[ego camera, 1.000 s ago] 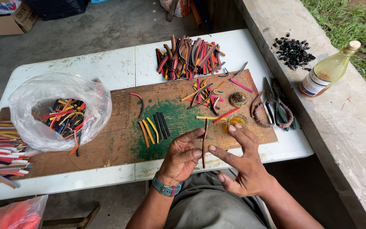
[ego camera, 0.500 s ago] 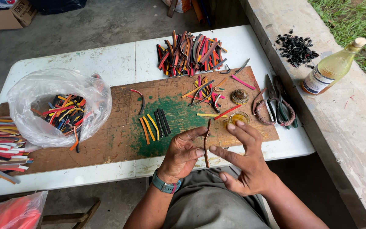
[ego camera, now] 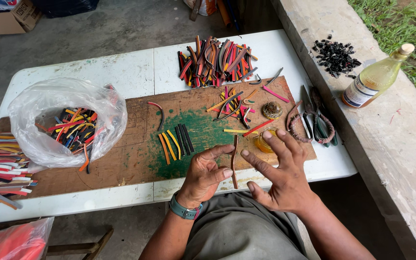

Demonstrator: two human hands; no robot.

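Note:
My left hand holds a thin dark brown strip upright at the near edge of the wooden board, pinched between thumb and fingers. Spread flat beside it, my right hand touches the strip with its index fingertip, the other fingers fanned out over a small amber jar. A row of short orange, yellow and black strips lies on the board's green painted patch, just left of my left hand.
A heap of coloured strips sits at the table's far side. A clear plastic bag with more strips is at left, beside stacked strips. Scissors, a round lid, a glass bottle and black bits lie right.
The view has shifted slightly. My right hand's fingers have spread wider and flatter beside the strip. My left hand still holds the strip upright.

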